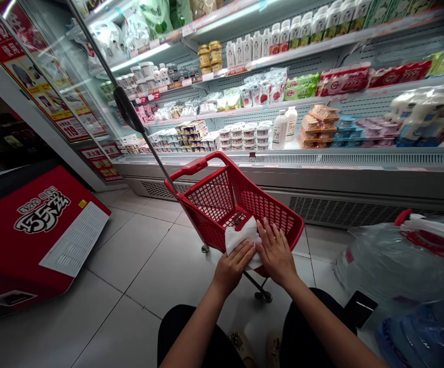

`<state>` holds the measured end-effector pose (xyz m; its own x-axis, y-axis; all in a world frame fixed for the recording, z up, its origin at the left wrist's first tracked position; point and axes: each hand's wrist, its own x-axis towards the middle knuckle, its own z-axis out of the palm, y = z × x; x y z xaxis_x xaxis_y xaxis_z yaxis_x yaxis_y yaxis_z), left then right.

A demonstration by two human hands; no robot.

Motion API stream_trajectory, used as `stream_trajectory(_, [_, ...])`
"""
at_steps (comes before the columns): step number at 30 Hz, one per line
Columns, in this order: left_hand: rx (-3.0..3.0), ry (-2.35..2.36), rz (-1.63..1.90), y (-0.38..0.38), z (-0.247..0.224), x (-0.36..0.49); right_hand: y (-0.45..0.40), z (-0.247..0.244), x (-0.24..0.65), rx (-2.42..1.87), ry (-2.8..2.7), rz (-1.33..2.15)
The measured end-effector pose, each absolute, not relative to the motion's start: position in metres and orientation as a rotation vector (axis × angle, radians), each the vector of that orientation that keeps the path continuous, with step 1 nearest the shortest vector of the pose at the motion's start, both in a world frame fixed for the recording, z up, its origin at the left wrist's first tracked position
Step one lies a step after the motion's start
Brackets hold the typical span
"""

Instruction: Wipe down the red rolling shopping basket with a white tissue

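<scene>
White cloth (241,234) lies bunched over the near end of the red cart (297,226), straight ahead of the person and just beyond the knees. The left hand (237,258) rests on the cloth's near part, fingers extended and close together; whether they also pinch it cannot be told. The right hand (278,252) is open and flat, its fingers pointing away over the cart's end and its inner edge meeting the cloth. The left hand covers more of the cloth, and the two hands are side by side, touching or nearly so. From them the cart's long axis runs away and to the left, with the handle (194,166) at the far end, out of reach of the fingers as they lie. A thin pole (155,152) slants down across the cart's left side. The cart stands on wheels on pale floor tiles (137,266). Beyond it is a chilled shelf unit (360,185) stocked with tubs and bottles; a red freezer (7,240) is at the left, and a phone (360,307) and wrapped bottles (402,260) at the right
</scene>
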<state>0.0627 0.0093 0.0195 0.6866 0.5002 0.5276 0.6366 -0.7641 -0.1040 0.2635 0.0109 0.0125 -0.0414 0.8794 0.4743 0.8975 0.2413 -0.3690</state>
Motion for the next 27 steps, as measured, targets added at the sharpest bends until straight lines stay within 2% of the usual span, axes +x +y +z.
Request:
stream_trajectory(8, [-2.459,-1.147,-0.816,0.043,0.038,0.012,0.005,0.008,0.291,-1.615,-1.982,-0.128])
stream_trajectory(12, [-2.436,-1.201,-0.853,0.027,0.025,0.035,0.01,0.009,0.289,-1.666,-1.945,-0.169])
stream_trajectory(18, [-2.559,-1.033,-0.774,0.009,0.014,0.069,0.01,0.015,0.273,-1.671,-1.971,-0.176])
stream_trajectory(21, [-2.567,-0.977,-0.723,0.024,0.026,0.042,0.01,0.014,0.277,-1.652,-1.973,-0.192])
stream_trajectory(27, [-2.323,-1.193,-0.718,0.068,0.069,-0.046,0.016,0.015,0.293,-1.633,-2.011,-0.179])
